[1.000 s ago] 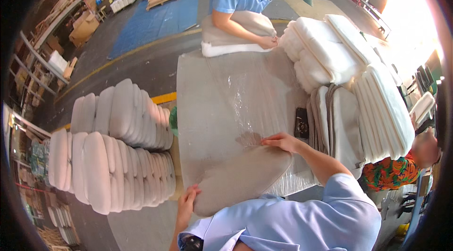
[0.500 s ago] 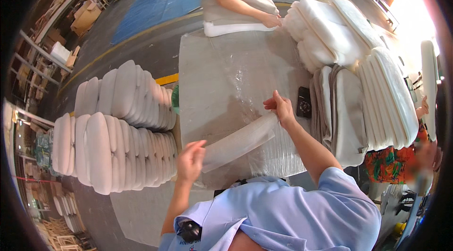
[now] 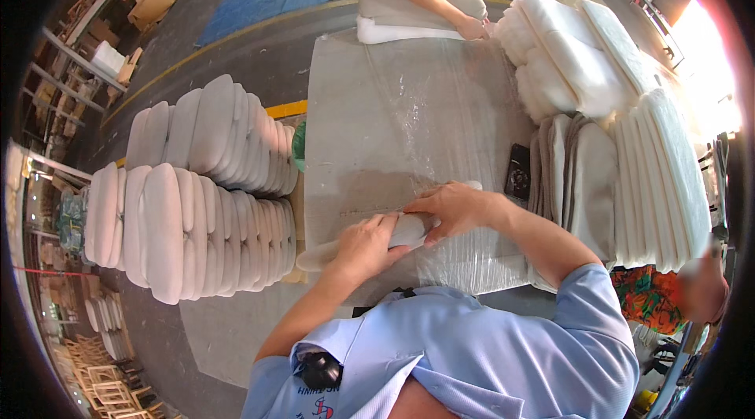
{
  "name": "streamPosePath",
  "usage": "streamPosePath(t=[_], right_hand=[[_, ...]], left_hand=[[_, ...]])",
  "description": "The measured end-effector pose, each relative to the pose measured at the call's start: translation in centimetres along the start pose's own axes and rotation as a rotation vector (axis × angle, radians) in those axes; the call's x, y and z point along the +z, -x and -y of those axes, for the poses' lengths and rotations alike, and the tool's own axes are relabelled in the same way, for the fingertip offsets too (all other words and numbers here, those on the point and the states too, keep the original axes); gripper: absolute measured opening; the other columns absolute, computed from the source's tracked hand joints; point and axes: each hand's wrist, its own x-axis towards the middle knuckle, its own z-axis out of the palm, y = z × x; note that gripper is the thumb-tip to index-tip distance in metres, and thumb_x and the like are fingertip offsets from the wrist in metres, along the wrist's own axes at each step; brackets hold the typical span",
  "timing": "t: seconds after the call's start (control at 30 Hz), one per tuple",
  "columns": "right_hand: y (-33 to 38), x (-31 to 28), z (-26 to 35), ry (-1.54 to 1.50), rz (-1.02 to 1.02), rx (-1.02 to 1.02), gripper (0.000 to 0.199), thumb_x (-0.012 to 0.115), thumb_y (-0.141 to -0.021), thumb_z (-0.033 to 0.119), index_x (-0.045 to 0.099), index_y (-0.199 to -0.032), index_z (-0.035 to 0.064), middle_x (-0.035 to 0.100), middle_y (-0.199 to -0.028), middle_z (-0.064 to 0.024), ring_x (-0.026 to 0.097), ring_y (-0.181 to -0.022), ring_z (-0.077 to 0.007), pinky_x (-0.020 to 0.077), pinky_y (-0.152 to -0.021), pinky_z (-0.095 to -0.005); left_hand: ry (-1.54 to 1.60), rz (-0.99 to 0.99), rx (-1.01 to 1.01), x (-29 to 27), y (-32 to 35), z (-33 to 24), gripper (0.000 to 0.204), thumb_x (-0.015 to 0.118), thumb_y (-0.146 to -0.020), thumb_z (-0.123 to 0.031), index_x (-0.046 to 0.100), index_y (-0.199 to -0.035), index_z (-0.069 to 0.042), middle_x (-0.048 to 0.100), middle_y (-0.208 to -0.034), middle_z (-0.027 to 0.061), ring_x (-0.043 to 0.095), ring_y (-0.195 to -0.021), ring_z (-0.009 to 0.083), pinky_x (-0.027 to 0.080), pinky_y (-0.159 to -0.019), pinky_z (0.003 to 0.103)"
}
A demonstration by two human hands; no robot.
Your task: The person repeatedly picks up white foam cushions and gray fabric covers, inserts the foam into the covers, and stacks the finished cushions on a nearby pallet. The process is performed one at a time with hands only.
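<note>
A long, narrow, light grey padded cushion [image 3: 316, 257] lies slantwise along the near side of the wrapped table, in front of my body. My left hand [image 3: 366, 247] is wrapped over its middle, fingers on top and thumb toward me. Just to the right, my right hand [image 3: 450, 210] pinches the cover, with grey fabric bunched between the two hands. The cushion's white tip shows beyond my right knuckles. My palms hide much of its middle.
Plastic film covers the table [image 3: 358, 128]. Stacked grey cushions [image 3: 197, 246] stand left. At right are a black phone [image 3: 517, 171], folded grey covers [image 3: 590, 183], white pads [image 3: 661, 175] and white wadding [image 3: 562, 53]. Across the table, a co-worker's hand [image 3: 472, 26] touches another grey-covered piece.
My hands have come closer together and now grip the cushion, which was a loosely lying pale strip between them. The view has shifted slightly. The co-worker stays at the far side.
</note>
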Motion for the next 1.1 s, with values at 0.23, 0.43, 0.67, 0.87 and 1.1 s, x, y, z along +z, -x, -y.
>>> streamPosePath(t=[0.23,0.43,0.67,0.87,1.1], right_hand=[[0.0,5.0,0.2,0.325,-0.258,0.102,0.065,0.091,-0.070,0.041,0.069,-0.127,0.0173,0.075,-0.113,-0.0038,0.071,-0.108,-0.0272,0.0498,-0.096,-0.0439],[0.4,6.0,0.3,0.363,-0.440,0.054,0.064,0.091,-0.070,0.042,0.070,-0.125,0.0152,0.075,-0.112,-0.0018,0.070,-0.107,-0.0253,0.0468,-0.100,-0.0437],[3.0,1.5,-4.8,-0.031,-0.501,0.113,0.054,0.072,-0.096,0.055,0.074,-0.120,0.0065,0.076,-0.104,-0.0127,0.072,-0.104,-0.0258,0.0511,-0.101,-0.0437],[1.5,6.3,-9.5,-0.927,-0.889,0.469,0.069,0.048,-0.110,0.056,0.079,-0.091,-0.0024,0.074,-0.083,-0.0074,0.069,-0.081,-0.0185,0.0528,-0.077,-0.0323],[0.3,10.8,-10.7,-0.937,-1.265,0.407,0.077,0.042,-0.109,0.060,0.075,-0.079,-0.0033,0.071,-0.073,-0.0103,0.065,-0.072,-0.0197,0.0516,-0.075,-0.0345]], left_hand=[[-0.064,-0.038,-0.115,1.6,-0.1,-1.8,0.061,0.087,-0.080,-0.036,0.063,-0.127,-0.006,0.072,-0.117,0.0142,0.072,-0.103,0.0374,0.057,-0.086,0.049],[-0.119,-0.129,-0.098,2.7,0.1,-1.6,0.063,0.088,-0.079,-0.034,0.062,-0.130,-0.007,0.072,-0.118,0.0124,0.072,-0.103,0.0368,0.056,-0.086,0.050],[0.023,-0.404,-0.074,0.2,4.4,5.7,0.039,0.066,-0.101,-0.041,0.073,-0.112,-0.004,0.077,-0.108,0.0142,0.072,-0.100,0.0369,0.054,-0.087,0.049],[0.052,-0.671,-0.271,3.3,7.2,9.3,0.041,0.046,-0.110,-0.030,0.074,-0.095,-0.005,0.075,-0.095,0.0128,0.069,-0.089,0.0372,0.050,-0.082,0.048],[0.061,-0.976,-0.343,5.6,7.2,8.2,0.046,0.042,-0.111,-0.033,0.073,-0.092,-0.004,0.072,-0.090,0.0130,0.065,-0.087,0.0338,0.049,-0.081,0.045]])
